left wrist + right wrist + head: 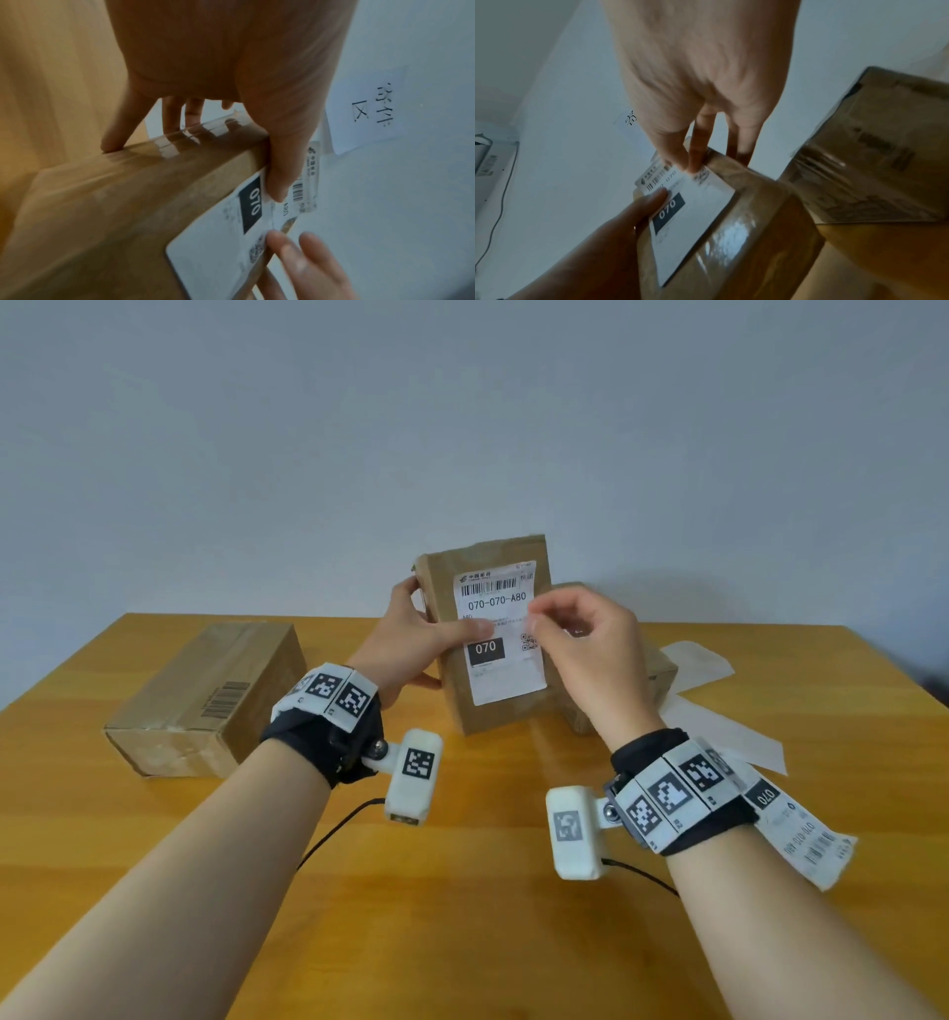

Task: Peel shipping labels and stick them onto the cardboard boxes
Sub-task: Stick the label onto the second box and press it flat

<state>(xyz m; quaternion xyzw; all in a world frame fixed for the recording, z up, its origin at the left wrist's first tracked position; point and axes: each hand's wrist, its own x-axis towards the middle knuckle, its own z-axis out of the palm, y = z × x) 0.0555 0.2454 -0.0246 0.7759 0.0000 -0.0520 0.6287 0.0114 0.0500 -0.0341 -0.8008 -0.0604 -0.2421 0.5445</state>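
At the far edge of the yellow wooden table (462,891), the left hand (411,639) clasps the upright brown cardboard box (452,660), thumb pinning its white shipping label (506,670), while the right hand (590,649) pinches the label's edge, likely needing smoothing next.

Head view bright, even — wrist views dim, blurry (tape glare).

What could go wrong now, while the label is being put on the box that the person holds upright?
1. The label already looks a little crooked on the upright box; pressing it down now may fix it crooked or wrinkled.
2. The left hand alone steadies the box, thumb on the label. A push from the right hand at the label's edge could tip it back.
3. Another label lies under the right wrist and may stick to it.
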